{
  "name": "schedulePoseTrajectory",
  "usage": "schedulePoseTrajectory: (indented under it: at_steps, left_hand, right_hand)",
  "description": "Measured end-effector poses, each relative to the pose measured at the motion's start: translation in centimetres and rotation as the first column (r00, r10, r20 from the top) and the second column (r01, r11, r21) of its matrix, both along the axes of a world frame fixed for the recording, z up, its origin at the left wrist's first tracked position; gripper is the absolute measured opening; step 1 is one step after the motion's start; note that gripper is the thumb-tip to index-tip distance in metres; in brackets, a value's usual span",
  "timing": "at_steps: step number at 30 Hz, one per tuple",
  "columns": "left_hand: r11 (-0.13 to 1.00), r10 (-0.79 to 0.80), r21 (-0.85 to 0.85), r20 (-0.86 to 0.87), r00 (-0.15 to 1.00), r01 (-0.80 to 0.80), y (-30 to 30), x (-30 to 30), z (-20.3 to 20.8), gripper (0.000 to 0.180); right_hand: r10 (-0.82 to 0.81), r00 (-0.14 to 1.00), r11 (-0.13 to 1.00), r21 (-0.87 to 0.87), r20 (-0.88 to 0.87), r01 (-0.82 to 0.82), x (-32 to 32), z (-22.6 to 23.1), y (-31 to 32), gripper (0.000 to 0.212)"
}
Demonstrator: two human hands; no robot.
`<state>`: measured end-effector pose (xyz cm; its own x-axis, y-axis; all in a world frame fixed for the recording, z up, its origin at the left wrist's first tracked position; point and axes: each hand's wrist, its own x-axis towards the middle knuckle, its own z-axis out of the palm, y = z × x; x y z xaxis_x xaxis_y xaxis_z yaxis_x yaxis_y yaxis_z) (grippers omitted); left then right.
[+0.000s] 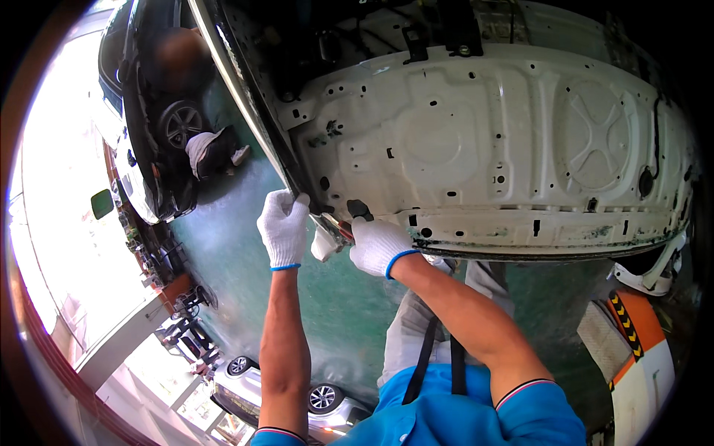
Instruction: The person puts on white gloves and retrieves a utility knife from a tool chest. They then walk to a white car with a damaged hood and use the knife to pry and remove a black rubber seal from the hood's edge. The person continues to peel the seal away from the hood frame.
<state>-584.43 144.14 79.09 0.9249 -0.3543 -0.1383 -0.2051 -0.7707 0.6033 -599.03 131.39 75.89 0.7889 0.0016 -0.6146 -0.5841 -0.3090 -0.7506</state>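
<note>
Before me is the car body's bare cream metal floor panel (446,149), with holes and pressed ribs. At its left corner, my left hand (284,230), in a white knitted glove, is closed beside the pale body edge (242,93) and its dark strip; its grip is hidden. My right hand (379,247), gloved alike, is closed round a tool with a reddish part (345,229) at the same corner. A black piece (359,209) shows above its fingers; whether it belongs to the tool, I cannot tell. Between the hands hangs a white piece (324,244).
On the left, a person (212,152) is low beside a dark car's wheel (182,125). A white car (338,405) stands at the lower left on the green floor (230,253). An orange and white unit with a black-yellow stripe (639,334) is at right.
</note>
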Motion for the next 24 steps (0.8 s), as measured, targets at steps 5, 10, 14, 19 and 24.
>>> schedulePoseTrajectory:
  at_steps: [5, 10, 14, 19, 24]
  left_hand:
    - [0.999, -0.020, 0.030, 0.033, 0.999, 0.019, -0.5, -0.2, 0.0, 0.020]
    - [0.995, -0.043, 0.092, 0.093, 0.995, 0.035, -0.8, -0.2, 0.3, 0.023]
    - [0.995, -0.012, 0.097, 0.055, 0.998, 0.007, -0.6, 0.0, 0.6, 0.022]
    - [1.000, 0.012, -0.028, -0.013, 1.000, -0.012, 0.1, 0.3, 0.4, 0.021]
    - [1.000, -0.002, 0.030, 0.064, 0.998, 0.000, -0.2, -0.8, 0.5, 0.020]
  right_hand:
    - [0.049, 0.999, 0.999, 0.001, -0.020, -0.049, 0.8, 1.4, -0.2, 0.031]
    - [0.560, 0.828, 0.827, 0.072, -0.025, -0.557, 0.9, 0.2, 0.0, 0.034]
    - [0.555, 0.825, 0.826, 0.186, -0.107, -0.532, -6.1, -2.1, 2.9, 0.035]
    - [0.193, 0.977, 0.981, 0.046, -0.090, -0.189, -4.2, 1.3, -1.3, 0.030]
    - [0.086, 0.993, 0.996, -0.017, -0.085, -0.088, -1.1, 2.0, -2.0, 0.028]
